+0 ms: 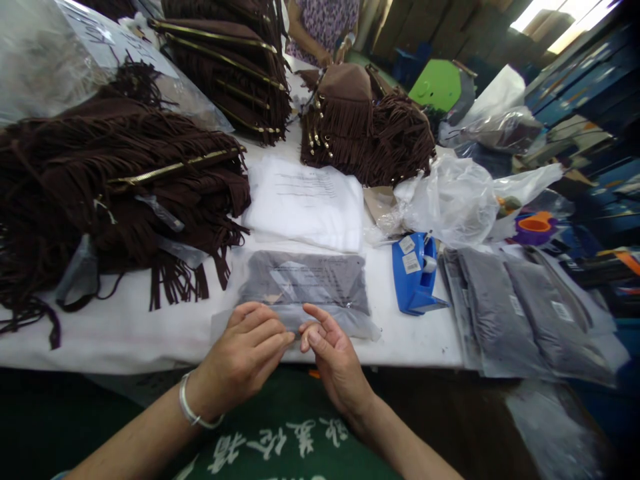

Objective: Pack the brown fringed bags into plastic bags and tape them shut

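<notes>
My left hand (253,345) and my right hand (336,360) meet over the table's front edge, fingertips close together. The left fingers are pressed together in a pinch; anything in them is too small to make out. On the right hand the thumb closes against curled fingers while the index finger points out; what it may hold cannot be seen. Just beyond both hands lies a packed clear plastic bag (320,277) with dark contents and printed text, its clear flap toward me. A blue tape dispenser (414,277) with white stickers stands to its right.
Brown fringed bags (150,160) heap at left, with more bags (370,120) behind. A stack of white printed plastic bags (310,203) lies beyond the packed one. Packed grey bags (525,310) lie at right. Crumpled plastic (450,200) sits behind the dispenser. Another person (323,30) stands across.
</notes>
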`<action>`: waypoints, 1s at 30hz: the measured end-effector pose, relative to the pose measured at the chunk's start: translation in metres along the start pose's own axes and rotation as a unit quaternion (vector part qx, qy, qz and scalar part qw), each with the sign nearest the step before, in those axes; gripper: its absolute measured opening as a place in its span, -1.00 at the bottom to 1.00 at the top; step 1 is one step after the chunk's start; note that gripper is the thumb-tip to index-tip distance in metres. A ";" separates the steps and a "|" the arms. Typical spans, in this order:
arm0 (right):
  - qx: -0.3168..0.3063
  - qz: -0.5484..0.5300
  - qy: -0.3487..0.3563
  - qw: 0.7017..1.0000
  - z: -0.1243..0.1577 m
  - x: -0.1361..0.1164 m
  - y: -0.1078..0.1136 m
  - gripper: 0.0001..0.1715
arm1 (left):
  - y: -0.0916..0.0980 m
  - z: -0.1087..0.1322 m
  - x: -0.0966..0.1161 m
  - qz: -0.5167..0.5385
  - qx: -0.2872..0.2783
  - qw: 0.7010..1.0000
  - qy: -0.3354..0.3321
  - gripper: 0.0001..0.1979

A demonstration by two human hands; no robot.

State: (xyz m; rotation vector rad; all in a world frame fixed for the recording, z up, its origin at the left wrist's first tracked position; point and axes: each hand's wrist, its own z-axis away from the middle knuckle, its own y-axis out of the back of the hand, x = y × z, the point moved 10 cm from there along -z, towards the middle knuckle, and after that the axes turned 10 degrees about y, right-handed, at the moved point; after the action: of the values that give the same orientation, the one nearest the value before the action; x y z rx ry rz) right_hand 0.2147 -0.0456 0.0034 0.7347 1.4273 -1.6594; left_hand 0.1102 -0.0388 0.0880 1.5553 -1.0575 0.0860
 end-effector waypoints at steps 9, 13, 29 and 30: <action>-0.014 -0.011 -0.024 1.000 0.004 0.007 -0.004 -0.55 | 0.005 0.009 -0.007 -0.009 -0.025 1.000 0.008 -0.77; -0.011 -0.032 -0.026 0.999 0.005 0.007 -0.007 -0.56 | -0.009 0.013 -0.002 -0.006 -0.033 0.999 0.026 -0.81; -0.138 0.319 -0.039 0.937 -0.014 -0.003 -0.006 -0.77 | 0.034 0.020 -0.068 -0.120 0.058 0.988 0.084 -0.62; -0.160 0.355 -0.021 0.921 -0.023 -0.011 -0.010 -0.78 | 0.032 0.021 -0.086 -0.113 0.053 0.984 0.130 -0.63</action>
State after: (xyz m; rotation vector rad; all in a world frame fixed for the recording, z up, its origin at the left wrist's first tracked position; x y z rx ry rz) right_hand 0.2100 -0.0206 0.0137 0.8808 1.1605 -0.8522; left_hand 0.0288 -0.0045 0.0560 1.6979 -0.6762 0.1857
